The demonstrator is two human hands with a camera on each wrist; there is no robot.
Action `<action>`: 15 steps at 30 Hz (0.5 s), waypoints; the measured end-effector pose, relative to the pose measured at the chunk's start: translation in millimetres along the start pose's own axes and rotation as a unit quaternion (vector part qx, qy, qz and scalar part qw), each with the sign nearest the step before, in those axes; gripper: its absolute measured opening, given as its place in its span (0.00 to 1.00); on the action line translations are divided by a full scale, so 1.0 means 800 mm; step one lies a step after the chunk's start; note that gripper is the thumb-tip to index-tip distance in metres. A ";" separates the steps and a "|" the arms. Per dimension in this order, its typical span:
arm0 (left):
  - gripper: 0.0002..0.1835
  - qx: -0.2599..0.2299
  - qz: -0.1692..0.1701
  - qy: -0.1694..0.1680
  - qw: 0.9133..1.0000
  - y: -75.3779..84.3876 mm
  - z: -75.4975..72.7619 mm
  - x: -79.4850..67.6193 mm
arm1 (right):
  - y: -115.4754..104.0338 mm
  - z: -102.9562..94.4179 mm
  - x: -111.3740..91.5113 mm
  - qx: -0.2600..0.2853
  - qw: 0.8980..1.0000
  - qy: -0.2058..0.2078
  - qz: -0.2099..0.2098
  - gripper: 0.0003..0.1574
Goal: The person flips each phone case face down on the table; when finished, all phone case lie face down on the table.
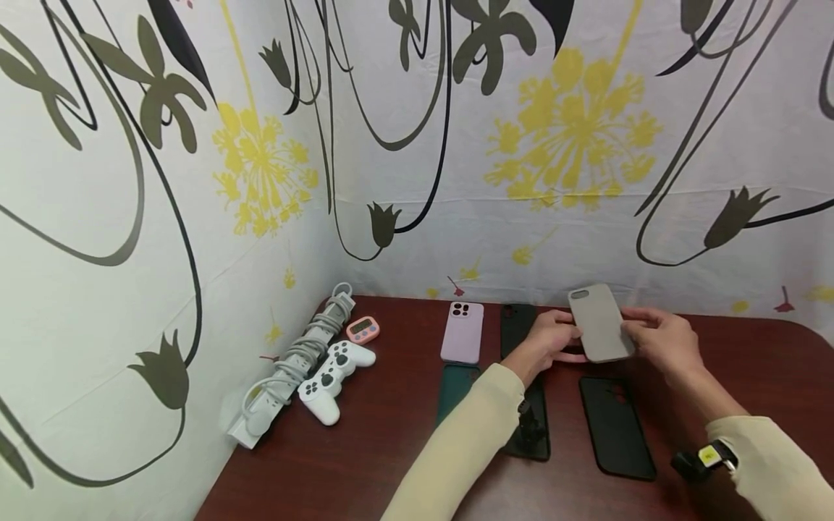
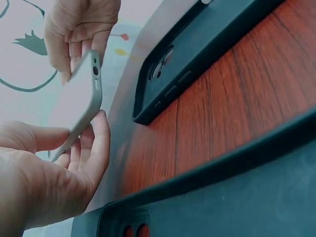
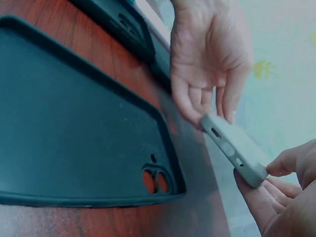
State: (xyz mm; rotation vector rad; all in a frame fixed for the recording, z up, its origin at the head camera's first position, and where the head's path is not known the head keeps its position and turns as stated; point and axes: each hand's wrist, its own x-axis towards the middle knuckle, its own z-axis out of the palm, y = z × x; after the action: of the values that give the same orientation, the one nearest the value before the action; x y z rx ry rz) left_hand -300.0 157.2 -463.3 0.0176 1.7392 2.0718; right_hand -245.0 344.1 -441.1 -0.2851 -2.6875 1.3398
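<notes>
A light grey phone case [image 1: 598, 322] is held up near the far edge of the table, its back and camera cutout facing the head camera. My left hand [image 1: 550, 339] pinches its left side between thumb and fingers. On the opposite side, my right hand [image 1: 664, 344] grips the edge the same way. Both wrist views show the case's short end with port holes. Below it on the table lies a black phone case [image 1: 615, 427], inner side up. Another black case [image 1: 517, 322] lies behind my left hand, and a further dark case [image 1: 537, 438] is partly covered by that wrist.
Left of my forearm are a lavender case [image 1: 462, 333] and a teal case [image 1: 456, 383], the latter partly hidden by the sleeve. Farther left sit a white game controller [image 1: 334, 376], a pink timer [image 1: 363, 330] and a cord-wrapped power strip [image 1: 296, 365]. A patterned cloth [image 1: 417, 181] hangs behind the table.
</notes>
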 end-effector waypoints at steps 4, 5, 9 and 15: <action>0.17 0.009 0.006 0.008 1.000 0.002 -0.002 -0.002 | 0.009 0.004 0.002 -0.010 1.000 -0.017 -0.001 0.35; 0.16 0.012 0.007 0.011 1.000 0.002 -0.003 -0.003 | 0.011 0.005 0.002 -0.010 1.000 -0.022 -0.004 0.34; 0.16 0.028 0.003 0.026 0.999 0.004 -0.005 -0.004 | 0.020 0.011 0.004 -0.005 0.999 -0.037 -0.008 0.33; 0.15 0.066 0.003 0.053 0.996 0.007 -0.005 -0.005 | 0.026 0.017 0.009 0.000 0.999 -0.051 -0.001 0.33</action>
State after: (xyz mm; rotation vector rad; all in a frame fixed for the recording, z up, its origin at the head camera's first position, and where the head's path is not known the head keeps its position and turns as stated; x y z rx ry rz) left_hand -299.3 151.9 -457.9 -0.0489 1.9396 1.9904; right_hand -252.5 347.2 -466.0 -0.2183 -2.7697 1.3903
